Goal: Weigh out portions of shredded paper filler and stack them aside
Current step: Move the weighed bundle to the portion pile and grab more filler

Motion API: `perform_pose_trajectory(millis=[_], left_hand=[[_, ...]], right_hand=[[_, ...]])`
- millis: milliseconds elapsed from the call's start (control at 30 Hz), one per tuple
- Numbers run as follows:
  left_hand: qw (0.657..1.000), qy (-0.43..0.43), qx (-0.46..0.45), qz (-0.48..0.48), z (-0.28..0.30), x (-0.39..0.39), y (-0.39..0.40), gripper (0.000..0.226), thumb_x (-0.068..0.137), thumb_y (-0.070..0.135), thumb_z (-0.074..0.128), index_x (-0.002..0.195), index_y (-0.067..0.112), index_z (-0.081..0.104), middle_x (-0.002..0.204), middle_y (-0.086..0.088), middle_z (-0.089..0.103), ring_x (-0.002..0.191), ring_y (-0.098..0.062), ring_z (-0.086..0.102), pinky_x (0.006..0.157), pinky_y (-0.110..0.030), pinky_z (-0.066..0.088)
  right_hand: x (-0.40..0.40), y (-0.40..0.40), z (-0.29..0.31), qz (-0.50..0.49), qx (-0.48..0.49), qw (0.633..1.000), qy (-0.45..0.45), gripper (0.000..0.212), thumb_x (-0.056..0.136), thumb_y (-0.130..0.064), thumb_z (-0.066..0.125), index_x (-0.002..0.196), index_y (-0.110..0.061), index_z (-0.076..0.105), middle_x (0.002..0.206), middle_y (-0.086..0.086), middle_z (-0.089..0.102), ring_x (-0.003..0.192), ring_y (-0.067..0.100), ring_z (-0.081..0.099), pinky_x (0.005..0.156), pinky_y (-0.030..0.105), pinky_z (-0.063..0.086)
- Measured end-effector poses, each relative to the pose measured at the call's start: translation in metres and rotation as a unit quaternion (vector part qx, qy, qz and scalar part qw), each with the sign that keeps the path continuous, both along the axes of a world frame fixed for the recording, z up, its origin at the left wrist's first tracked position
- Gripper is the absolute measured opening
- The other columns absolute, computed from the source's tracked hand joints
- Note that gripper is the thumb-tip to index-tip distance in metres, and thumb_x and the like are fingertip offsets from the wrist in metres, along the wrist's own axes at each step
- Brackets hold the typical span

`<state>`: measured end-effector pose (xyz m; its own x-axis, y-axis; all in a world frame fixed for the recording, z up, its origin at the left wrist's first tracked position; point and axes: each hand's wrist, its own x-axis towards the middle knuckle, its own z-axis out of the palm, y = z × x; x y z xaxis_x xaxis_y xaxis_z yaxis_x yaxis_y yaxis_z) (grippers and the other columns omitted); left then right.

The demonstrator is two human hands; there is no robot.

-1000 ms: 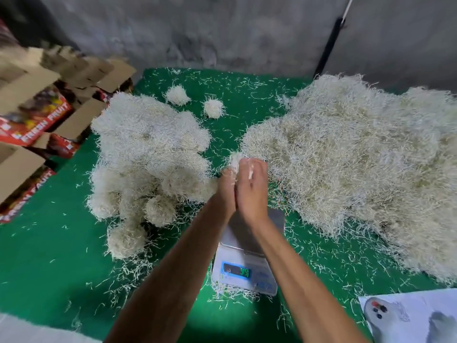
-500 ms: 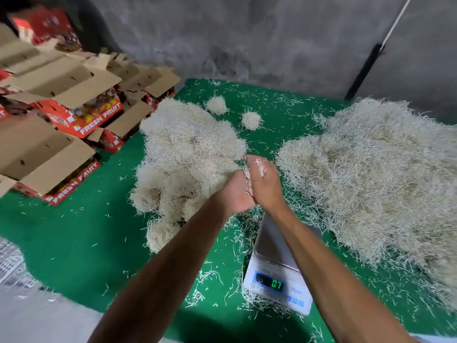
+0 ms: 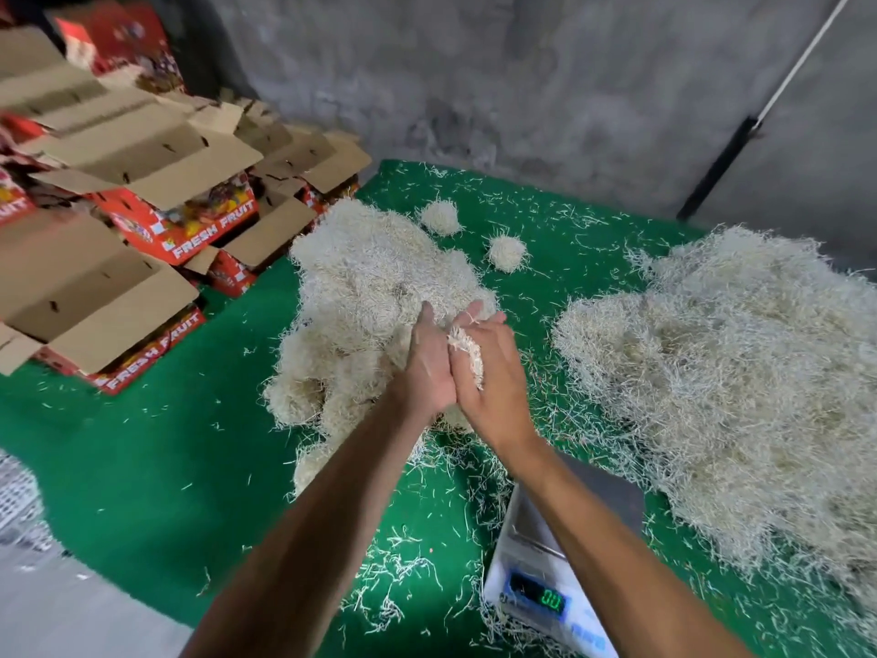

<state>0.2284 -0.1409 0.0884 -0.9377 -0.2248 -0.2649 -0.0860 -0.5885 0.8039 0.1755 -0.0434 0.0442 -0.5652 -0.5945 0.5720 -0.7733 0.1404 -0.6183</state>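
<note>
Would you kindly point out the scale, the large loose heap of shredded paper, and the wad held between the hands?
scale (image 3: pixel 538 598): head view, on the lit display at its front.
loose heap (image 3: pixel 721 372): head view, middle of the mound's top.
wad (image 3: pixel 467 356): head view, strands showing between the palms.

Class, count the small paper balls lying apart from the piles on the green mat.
2. One ball lies beyond the stacked pile's far edge; the other ball lies to its right, nearer the loose heap. Others may be hidden behind the piles.
</note>
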Motion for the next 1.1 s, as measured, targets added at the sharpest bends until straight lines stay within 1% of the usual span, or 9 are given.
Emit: perform_pose_trajectory(millis=[167, 300, 433, 567, 667, 767, 867, 967, 1100], left_hand=[[0.993, -0.039, 0.111, -0.006, 0.008, -0.022, -0.022, 0.087, 0.1, 0.071, 0.016, 0.133, 0.003, 0.058, 0.124, -0.019, 0.068, 0.122, -0.025, 0.063, 0.104, -0.042, 0.05], [0.977, -0.089, -0.134, 0.136, 0.011, -0.052, -0.066, 0.059, 0.108, 0.055, 0.022, 0.107, 0.012, 0.063, 0.116, -0.025, 0.069, 0.108, -0.033, 0.07, 0.095, -0.05, 0.057], [0.844, -0.072, -0.501, 0.179, 0.01, -0.077, -0.134, 0.035, 0.108, 0.037, 0.041, 0.106, 0.012, 0.065, 0.107, -0.014, 0.071, 0.088, -0.017, 0.065, 0.08, -0.034, 0.054], [0.602, -0.11, -0.789, 0.045, 0.0, -0.108, -0.22, 0.044, 0.101, 0.036, 0.054, 0.143, 0.025, 0.055, 0.147, 0.0, 0.056, 0.14, -0.021, 0.043, 0.124, -0.05, 0.016], [0.558, -0.223, -0.799, -0.019, -0.018, -0.118, -0.259, 0.06, 0.093, 0.064, 0.054, 0.135, 0.022, 0.062, 0.135, -0.005, 0.065, 0.135, -0.022, 0.049, 0.123, -0.059, 0.001], [0.51, -0.296, -0.807, -0.013, -0.037, -0.111, -0.275, 0.085, 0.083, 0.088, 0.034, 0.114, 0.017, 0.071, 0.118, -0.004, 0.071, 0.127, -0.022, 0.056, 0.12, -0.061, -0.006], [0.547, -0.282, -0.788, 0.017, -0.049, -0.103, -0.285, 0.059, 0.088, 0.073, 0.052, 0.116, 0.023, 0.069, 0.122, 0.0, 0.068, 0.127, -0.021, 0.054, 0.122, -0.061, 0.005], [0.608, -0.223, -0.759, 0.06, -0.047, -0.103, -0.285, 0.041, 0.091, 0.052, 0.062, 0.125, 0.028, 0.064, 0.132, 0.002, 0.064, 0.124, -0.017, 0.052, 0.117, -0.053, 0.026], [0.627, -0.154, -0.758, 0.095, -0.022, -0.111, -0.249, 0.036, 0.094, 0.041, 0.065, 0.124, 0.02, 0.067, 0.123, -0.004, 0.07, 0.107, -0.017, 0.064, 0.107, -0.043, 0.045]], right_hand=[[-0.051, -0.058, 0.032, -0.064, 0.163, 0.984, -0.038, 0.031, 0.111, -0.036, 0.035, 0.094, -0.017, 0.053, 0.064, -0.008, 0.051, 0.054, 0.001, 0.052, 0.046, 0.023, 0.032], [-0.092, -0.11, 0.04, -0.06, 0.127, 0.977, -0.161, 0.042, 0.111, -0.038, 0.03, 0.099, -0.009, 0.057, 0.064, -0.002, 0.061, 0.048, 0.001, 0.061, 0.041, 0.017, 0.043], [-0.139, -0.163, 0.046, -0.062, 0.105, 0.941, -0.317, 0.043, 0.109, -0.037, 0.019, 0.084, -0.018, 0.049, 0.067, -0.005, 0.049, 0.056, 0.009, 0.046, 0.059, 0.028, 0.041], [-0.181, -0.222, 0.035, -0.04, 0.06, 0.927, -0.367, 0.028, 0.106, -0.025, 0.04, 0.129, -0.017, 0.052, 0.1, 0.002, 0.057, 0.084, 0.006, 0.053, 0.084, 0.033, 0.049], [-0.198, -0.259, 0.015, -0.101, 0.009, 0.938, -0.33, 0.065, 0.099, -0.017, 0.065, 0.155, -0.021, 0.034, 0.131, -0.003, 0.047, 0.111, 0.01, 0.05, 0.102, 0.025, 0.039], [-0.199, -0.281, -0.019, -0.102, 0.029, 0.951, -0.291, 0.051, 0.098, -0.025, 0.068, 0.144, -0.029, 0.047, 0.13, -0.009, 0.048, 0.109, 0.012, 0.059, 0.1, 0.032, 0.052], [-0.199, -0.28, -0.048, 0.039, 0.281, 0.93, -0.234, 0.03, 0.1, -0.037, 0.065, 0.128, -0.024, 0.065, 0.114, 0.006, 0.066, 0.097, 0.024, 0.068, 0.092, 0.043, 0.058], [-0.204, -0.267, -0.041, 0.075, 0.244, 0.927, -0.275, 0.034, 0.106, -0.05, 0.048, 0.085, -0.029, 0.065, 0.083, -0.004, 0.063, 0.074, 0.015, 0.06, 0.076, 0.032, 0.05], [-0.204, -0.233, 0.002, 0.034, 0.182, 0.949, -0.256, 0.036, 0.109, -0.045, 0.041, 0.115, -0.022, 0.068, 0.099, -0.007, 0.067, 0.09, 0.01, 0.065, 0.074, 0.021, 0.047]])
